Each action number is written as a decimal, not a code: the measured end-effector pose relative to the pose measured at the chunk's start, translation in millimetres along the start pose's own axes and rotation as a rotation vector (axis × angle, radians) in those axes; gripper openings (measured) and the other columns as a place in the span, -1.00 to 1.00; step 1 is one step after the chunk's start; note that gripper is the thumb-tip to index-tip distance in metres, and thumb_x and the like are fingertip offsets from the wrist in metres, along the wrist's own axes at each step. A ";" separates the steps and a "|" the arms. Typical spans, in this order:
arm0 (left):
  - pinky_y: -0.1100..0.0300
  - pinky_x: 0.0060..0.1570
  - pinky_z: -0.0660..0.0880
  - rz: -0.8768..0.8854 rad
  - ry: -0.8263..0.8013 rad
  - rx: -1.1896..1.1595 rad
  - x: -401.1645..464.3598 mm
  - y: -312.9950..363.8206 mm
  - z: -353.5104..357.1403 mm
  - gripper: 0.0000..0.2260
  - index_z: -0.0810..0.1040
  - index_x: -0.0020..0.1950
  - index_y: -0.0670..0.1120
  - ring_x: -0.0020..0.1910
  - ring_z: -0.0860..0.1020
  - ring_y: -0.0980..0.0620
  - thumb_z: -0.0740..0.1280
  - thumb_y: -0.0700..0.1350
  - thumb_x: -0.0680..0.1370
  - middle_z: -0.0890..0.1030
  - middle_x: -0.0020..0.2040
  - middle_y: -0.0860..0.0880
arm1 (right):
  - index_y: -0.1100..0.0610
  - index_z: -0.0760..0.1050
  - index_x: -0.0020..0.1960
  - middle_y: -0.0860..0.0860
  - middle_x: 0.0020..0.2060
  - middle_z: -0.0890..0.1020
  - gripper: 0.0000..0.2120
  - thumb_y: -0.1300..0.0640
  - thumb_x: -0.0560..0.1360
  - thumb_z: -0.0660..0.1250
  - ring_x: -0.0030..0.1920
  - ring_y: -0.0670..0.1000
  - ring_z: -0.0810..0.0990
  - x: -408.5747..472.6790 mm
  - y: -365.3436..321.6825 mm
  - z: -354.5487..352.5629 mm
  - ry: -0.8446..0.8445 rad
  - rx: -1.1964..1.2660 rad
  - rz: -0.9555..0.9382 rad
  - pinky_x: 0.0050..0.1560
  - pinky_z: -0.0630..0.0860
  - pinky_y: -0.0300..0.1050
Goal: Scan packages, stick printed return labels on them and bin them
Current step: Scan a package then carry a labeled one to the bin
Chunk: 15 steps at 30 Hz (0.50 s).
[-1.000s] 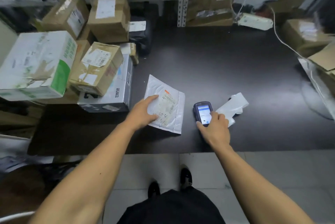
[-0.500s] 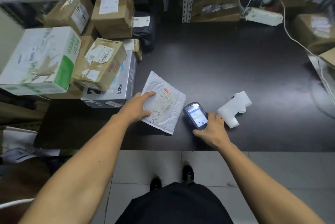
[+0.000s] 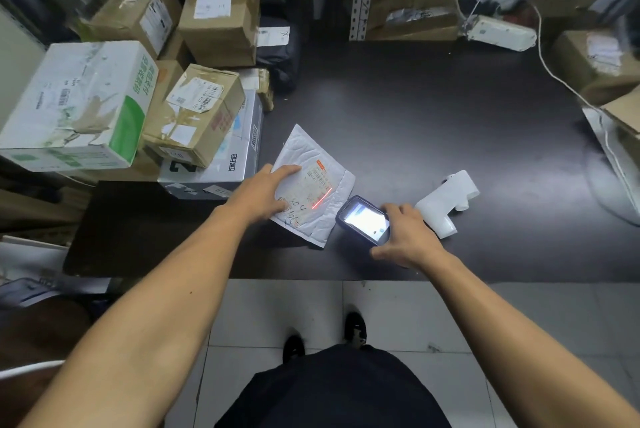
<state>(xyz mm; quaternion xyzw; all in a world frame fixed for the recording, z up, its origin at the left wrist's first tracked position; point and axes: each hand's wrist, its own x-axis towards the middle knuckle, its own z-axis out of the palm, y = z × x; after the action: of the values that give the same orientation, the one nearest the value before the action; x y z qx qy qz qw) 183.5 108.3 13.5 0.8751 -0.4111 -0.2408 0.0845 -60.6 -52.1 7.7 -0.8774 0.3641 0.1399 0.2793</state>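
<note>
Your right hand (image 3: 405, 237) curls around the handheld scanner (image 3: 363, 220), covering its near end; the glaring screen is unreadable. Your left hand (image 3: 265, 194) lies flat with straight fingers on the white bubble mailer (image 3: 313, 185), hiding its left part. The mailer lies on the dark matte table (image 3: 433, 123), a red scan line across its printed label (image 3: 317, 185). Just right, a white plastic label printer (image 3: 446, 202). Farther left, taped cardboard boxes (image 3: 194, 112) are stacked, partly cut off.

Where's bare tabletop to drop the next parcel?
Bare: the dark tabletop beyond the white padded mailer, out to the white power strip. Crowded: the cardboard box stack left, boxes at the right edge.
</note>
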 end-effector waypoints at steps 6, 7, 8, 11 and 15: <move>-0.06 0.19 0.49 0.002 0.006 -0.002 1.5 -1.2 0.3 -0.30 0.20 0.50 0.31 0.17 0.53 -0.16 0.44 -0.12 0.50 0.40 0.23 -0.06 | 0.00 0.23 0.44 0.02 0.24 0.36 -0.20 -0.05 0.29 0.50 0.30 0.06 0.31 -1.7 -0.6 -2.4 0.017 -0.018 -0.022 0.12 0.48 -0.01; -0.07 0.19 0.49 -0.001 0.005 -0.004 1.7 -1.4 0.4 -0.29 0.20 0.50 0.30 0.17 0.53 -0.17 0.44 -0.13 0.50 0.40 0.23 -0.07 | 0.00 0.23 0.43 0.02 0.24 0.37 -0.20 -0.06 0.29 0.51 0.29 0.06 0.32 -1.3 -0.9 -3.2 0.022 -0.020 -0.027 0.12 0.47 -0.02; -0.07 0.19 0.49 -0.005 0.005 -0.005 1.9 -1.8 0.6 -0.29 0.20 0.50 0.31 0.17 0.53 -0.17 0.44 -0.13 0.50 0.40 0.23 -0.07 | 0.00 0.23 0.43 0.03 0.24 0.37 -0.20 -0.06 0.29 0.51 0.28 0.06 0.32 -0.5 -0.9 -3.8 0.024 -0.021 -0.031 0.12 0.47 -0.02; -0.08 0.19 0.50 -0.005 0.008 -0.010 2.5 -3.6 1.1 -0.29 0.19 0.50 0.32 0.17 0.53 -0.17 0.45 -0.12 0.50 0.40 0.24 -0.06 | 0.01 0.22 0.44 0.04 0.24 0.36 -0.19 -0.04 0.29 0.51 0.28 0.07 0.32 0.5 -0.7 -5.1 0.012 -0.020 -0.024 0.16 0.48 0.01; -0.07 0.20 0.49 -0.005 0.006 -0.015 3.7 -3.4 1.8 -0.30 0.20 0.50 0.30 0.18 0.52 -0.16 0.45 -0.12 0.50 0.41 0.24 -0.07 | 0.02 0.21 0.45 0.04 0.24 0.36 -0.17 -0.04 0.28 0.51 0.30 0.07 0.31 0.5 0.6 -5.1 0.003 -0.029 -0.015 0.16 0.49 0.02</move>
<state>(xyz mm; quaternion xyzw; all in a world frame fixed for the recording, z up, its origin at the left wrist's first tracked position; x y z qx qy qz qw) 187.0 107.9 9.4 0.8762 -0.4070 -0.2414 0.0919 -60.4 -55.8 11.3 -0.8843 0.3557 0.1420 0.2669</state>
